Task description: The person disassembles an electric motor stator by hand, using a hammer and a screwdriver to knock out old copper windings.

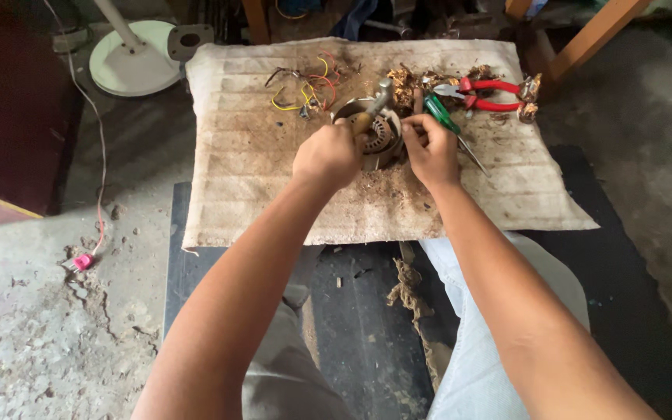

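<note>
A round metal motor stator (376, 138) with copper windings lies on a dirty beige mat (258, 187). My left hand (327, 158) is shut on a wooden-handled tool (373, 107) whose metal head sticks up above the stator's rim. My right hand (429, 144) rests on the stator's right edge, fingers pinched at its windings; what they grip is too small to tell. A green-handled screwdriver (443, 118) lies just behind my right hand.
Red-handled pliers (490, 93) and scraps of copper wire (406, 78) lie at the mat's back right. Coloured wires (309, 87) sprawl at the back centre. A white fan base (135, 58) stands at back left. A pink plug (82, 261) lies on the concrete floor.
</note>
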